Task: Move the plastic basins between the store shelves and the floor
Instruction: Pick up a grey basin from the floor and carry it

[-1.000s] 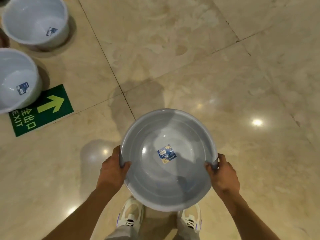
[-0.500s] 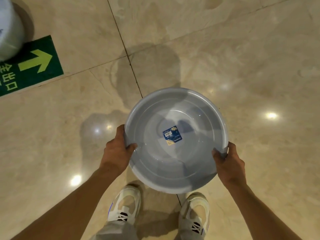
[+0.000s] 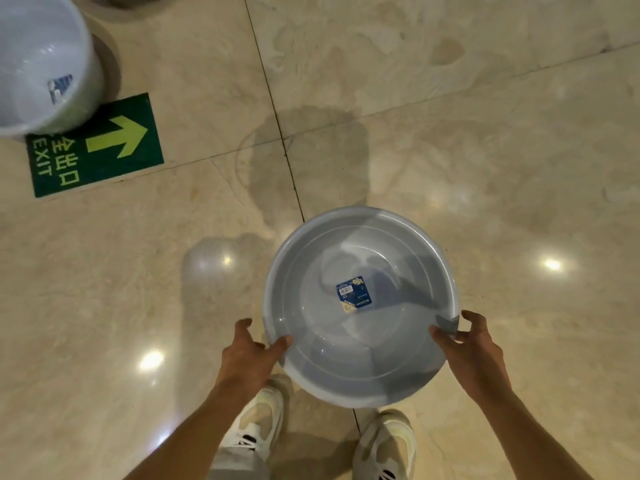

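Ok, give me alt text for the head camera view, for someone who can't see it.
Seen from above, a person's left hand and right hand hold a grey plastic basin by its rim over a glossy beige tiled floor. A white basin sits on the floor at upper left, beside a green exit sign.

grey basin (image 3: 360,306): smooth plastic, semi-glossy, soft highlights on inner wall; printed blue label (image 3: 355,293) stuck to its bottom, looks like paper. white basin (image 3: 41,64): glossy plastic. floor (image 3: 485,133): polished beige marble-look tile, mirror-like glare spots. exit sign (image 3: 97,147): matt green floor sticker. shoes (image 3: 256,424): pale mesh-like cloth.
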`<state>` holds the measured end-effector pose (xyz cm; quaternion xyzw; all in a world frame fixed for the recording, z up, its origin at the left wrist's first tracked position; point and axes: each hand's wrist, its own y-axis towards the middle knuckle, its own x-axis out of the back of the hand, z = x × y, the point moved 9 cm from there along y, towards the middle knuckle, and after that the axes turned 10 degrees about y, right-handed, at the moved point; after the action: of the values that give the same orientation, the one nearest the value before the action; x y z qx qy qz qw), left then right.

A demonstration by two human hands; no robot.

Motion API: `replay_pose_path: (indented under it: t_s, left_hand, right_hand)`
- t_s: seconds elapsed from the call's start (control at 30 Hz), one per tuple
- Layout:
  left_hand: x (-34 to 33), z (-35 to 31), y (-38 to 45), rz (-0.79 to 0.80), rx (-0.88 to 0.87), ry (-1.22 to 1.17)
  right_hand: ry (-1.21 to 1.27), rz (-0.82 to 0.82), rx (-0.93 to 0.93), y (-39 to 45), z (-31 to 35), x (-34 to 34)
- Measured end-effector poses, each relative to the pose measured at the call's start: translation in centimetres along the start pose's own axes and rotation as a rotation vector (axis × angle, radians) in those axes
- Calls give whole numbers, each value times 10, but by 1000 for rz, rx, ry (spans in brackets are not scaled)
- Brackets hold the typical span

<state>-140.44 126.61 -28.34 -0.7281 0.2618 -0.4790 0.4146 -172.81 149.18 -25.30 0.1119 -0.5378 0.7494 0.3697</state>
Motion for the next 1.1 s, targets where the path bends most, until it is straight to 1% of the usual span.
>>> replay_pose_path:
  t_s: [0.13,0.23,0.37,0.47,0.6,0.7,0.8,0.87,0.97,1.1]
  left_hand:
    - [-25,3,19,-62,12,-122]
    - [-27,-3,28,-131,-15,-181]
    - [-11,-15,20,-154,-90,-178]
    - [22,-27,0,-164,-122,-191]
    - [105,-43,-37,-222,-158,-264]
    - [188,-61,-76,-279,-204,-298]
    - [285,-77,-122,-353,-218,-359]
    - [347,-88,-154,-384,-224,-364]
    - [443,-109,-198,-440,-297,-378]
    - [545,-120,-236,-486,-317,-394]
  right_hand:
    - [-60,-28,68,39,8,-3]
    - [-114,-29,136,53,11,-10]
    - [-174,-40,131,51,23,-4]
    - [-169,-34,174,34,59,4]
    - [-143,22,299,-10,149,10]
    - [-127,51,444,-63,244,18]
    - [-143,97,565,-131,346,27]
    - [-129,112,614,-177,408,36]
    - [-95,113,688,-240,498,43]
    - [-58,148,762,-302,588,28]
